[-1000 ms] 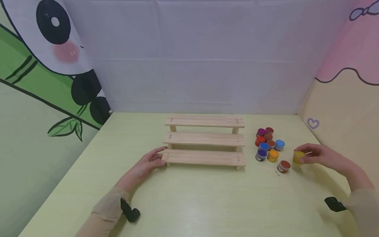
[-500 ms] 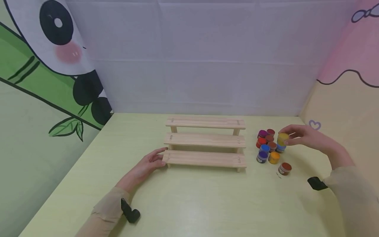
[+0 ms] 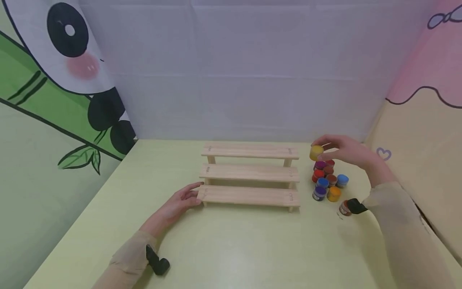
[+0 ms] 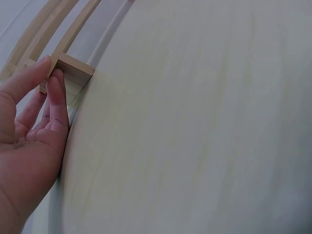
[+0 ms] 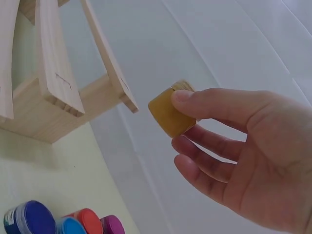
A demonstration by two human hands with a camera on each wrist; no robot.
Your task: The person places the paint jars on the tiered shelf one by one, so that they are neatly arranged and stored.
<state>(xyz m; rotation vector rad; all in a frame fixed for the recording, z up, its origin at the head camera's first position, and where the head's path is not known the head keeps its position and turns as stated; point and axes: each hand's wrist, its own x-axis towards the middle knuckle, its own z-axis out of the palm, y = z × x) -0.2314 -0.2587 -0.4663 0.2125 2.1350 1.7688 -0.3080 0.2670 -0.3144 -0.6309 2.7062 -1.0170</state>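
My right hand pinches a small yellow paint pot between thumb and fingers, raised above the far end of the paint pot cluster. In the right wrist view the yellow lid faces the three-step wooden rack, just off the end of its top shelf. My left hand holds the left end of the rack's lowest shelf; in the left wrist view the thumb and fingertips lie on either side of the board's corner. All three shelves are bare.
Several paint pots in red, brown, purple, blue and orange stand in a cluster right of the rack. One brown pot stands apart, nearer me, partly hidden by a black wrist piece. A white cloth hangs behind the table.
My right hand has carried the yellow pot left and away from me, from beside the lone brown pot to over the cluster's far end. My left hand stays at the rack.
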